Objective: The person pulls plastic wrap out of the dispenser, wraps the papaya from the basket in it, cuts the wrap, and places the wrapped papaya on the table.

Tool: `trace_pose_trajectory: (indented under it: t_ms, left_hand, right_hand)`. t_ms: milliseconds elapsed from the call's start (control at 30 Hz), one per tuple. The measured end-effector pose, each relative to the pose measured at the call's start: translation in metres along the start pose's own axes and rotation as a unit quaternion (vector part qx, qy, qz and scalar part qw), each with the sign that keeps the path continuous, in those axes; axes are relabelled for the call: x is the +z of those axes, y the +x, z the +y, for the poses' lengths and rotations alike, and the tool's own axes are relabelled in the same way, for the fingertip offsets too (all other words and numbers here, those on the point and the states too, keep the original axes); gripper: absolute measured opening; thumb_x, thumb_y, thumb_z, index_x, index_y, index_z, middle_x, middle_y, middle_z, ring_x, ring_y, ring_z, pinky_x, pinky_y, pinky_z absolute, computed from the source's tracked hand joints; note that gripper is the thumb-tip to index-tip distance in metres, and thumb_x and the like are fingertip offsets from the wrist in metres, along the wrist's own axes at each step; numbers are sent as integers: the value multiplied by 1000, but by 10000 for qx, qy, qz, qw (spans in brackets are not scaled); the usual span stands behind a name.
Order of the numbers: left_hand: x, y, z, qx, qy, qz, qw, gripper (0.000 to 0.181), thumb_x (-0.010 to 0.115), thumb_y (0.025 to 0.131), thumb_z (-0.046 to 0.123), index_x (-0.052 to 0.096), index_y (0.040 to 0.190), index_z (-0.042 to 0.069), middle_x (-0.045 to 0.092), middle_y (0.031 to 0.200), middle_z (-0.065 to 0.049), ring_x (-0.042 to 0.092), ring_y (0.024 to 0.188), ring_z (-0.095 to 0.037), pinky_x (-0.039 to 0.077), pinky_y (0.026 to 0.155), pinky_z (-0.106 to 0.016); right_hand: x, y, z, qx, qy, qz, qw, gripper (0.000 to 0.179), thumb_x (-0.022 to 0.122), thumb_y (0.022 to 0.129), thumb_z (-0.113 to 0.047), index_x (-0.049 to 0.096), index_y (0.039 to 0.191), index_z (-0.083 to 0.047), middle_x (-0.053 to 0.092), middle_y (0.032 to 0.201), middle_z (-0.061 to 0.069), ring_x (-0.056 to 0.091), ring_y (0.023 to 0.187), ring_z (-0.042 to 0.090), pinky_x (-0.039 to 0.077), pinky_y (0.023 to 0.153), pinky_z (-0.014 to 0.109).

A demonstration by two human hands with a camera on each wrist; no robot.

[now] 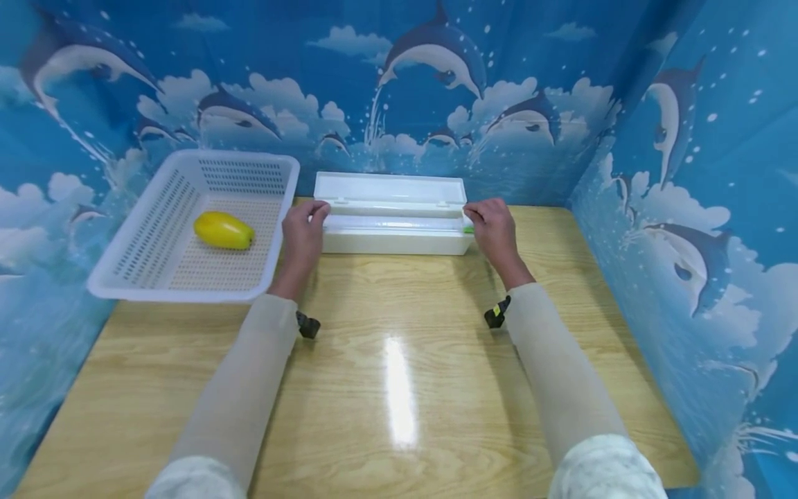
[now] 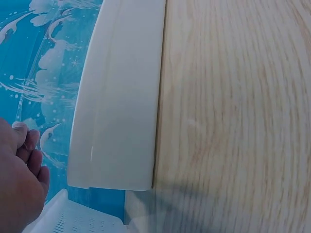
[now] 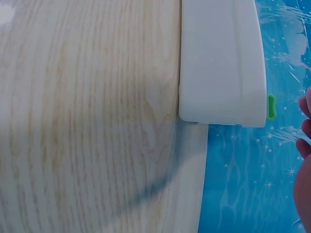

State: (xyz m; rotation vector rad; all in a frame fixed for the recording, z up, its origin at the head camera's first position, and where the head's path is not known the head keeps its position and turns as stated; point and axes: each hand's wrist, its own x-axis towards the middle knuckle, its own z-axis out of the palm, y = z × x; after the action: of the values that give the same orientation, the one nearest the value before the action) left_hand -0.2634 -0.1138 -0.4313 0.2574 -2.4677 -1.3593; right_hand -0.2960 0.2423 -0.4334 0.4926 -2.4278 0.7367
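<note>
A white plastic wrap dispenser box (image 1: 393,244) stands lengthwise on the table, its lid (image 1: 389,187) tipped back. Clear plastic wrap (image 1: 393,222) shows as a shiny strip along its opening. At the box's left end, my left hand (image 1: 302,235) pinches the wrap's edge between thumb and forefinger; the left wrist view shows the fingertips pressed together. My right hand (image 1: 495,232) pinches at the opposite end, beside a small green tab (image 3: 271,107) on the rim. In the right wrist view only part of that hand is visible at the frame's edge.
Left of the box is a white perforated basket (image 1: 102,284) holding a yellow papaya-like fruit (image 1: 223,231). Blue curtains with dolphins (image 1: 436,48) close off the back and sides. The wooden table (image 1: 349,388) extends toward me under both forearms.
</note>
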Motion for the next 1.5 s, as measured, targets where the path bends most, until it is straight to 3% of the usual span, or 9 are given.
trace_pose_trajectory:
  t_ms: [233, 467, 600, 800, 1167, 1500]
  left_hand:
    - [-3, 3, 7, -117, -87, -26, 9999, 28, 53, 105, 27, 67, 124, 12, 67, 120, -7, 57, 116, -21, 50, 100, -35]
    - [-6, 5, 12, -369, -155, -136, 9991, 30, 53, 105, 32, 67, 125, 15, 65, 124, -5, 57, 119, -18, 50, 100, -33]
    - [-12, 6, 16, -252, -282, -152, 9992, 31, 53, 105, 33, 68, 125, 13, 66, 124, -6, 58, 121, -19, 49, 104, -35]
    - [-17, 6, 19, 1, -354, -122, 9993, 30, 55, 105, 32, 69, 122, 12, 69, 118, -7, 59, 115, -20, 51, 99, -35]
    - [-28, 9, 37, -221, -466, -473, 9976, 31, 53, 105, 36, 67, 127, 18, 67, 126, -2, 60, 119, -14, 52, 101, -31]
    - [-34, 11, 46, -283, -330, -437, 9981, 32, 53, 105, 33, 66, 128, 16, 68, 127, -3, 62, 116, -15, 52, 100, -29]
  right_hand:
    - [-6, 4, -1, -176, 37, 116, 9998, 17, 66, 97, -11, 77, 101, 1, 75, 95, 18, 62, 96, 35, 51, 89, 48]
    - [-10, 6, -3, -102, 33, 156, 9998, 17, 66, 97, -12, 78, 100, 0, 75, 94, 18, 62, 96, 35, 50, 90, 48]
    - [-10, 9, -4, -49, 4, 182, 9998, 19, 66, 97, -14, 78, 100, 0, 75, 94, 18, 62, 96, 36, 50, 93, 48]
    - [-15, 13, -7, -34, -22, 160, 9999, 21, 64, 98, -16, 77, 99, 1, 76, 96, 18, 63, 96, 35, 49, 93, 48]
    - [-23, 17, -9, -110, -30, 349, 9993, 20, 66, 97, -14, 77, 101, 2, 74, 95, 20, 62, 95, 36, 50, 91, 49]
    - [-28, 25, -11, -374, 109, 532, 9978, 20, 66, 97, -14, 77, 100, 3, 74, 94, 21, 63, 93, 37, 49, 93, 49]
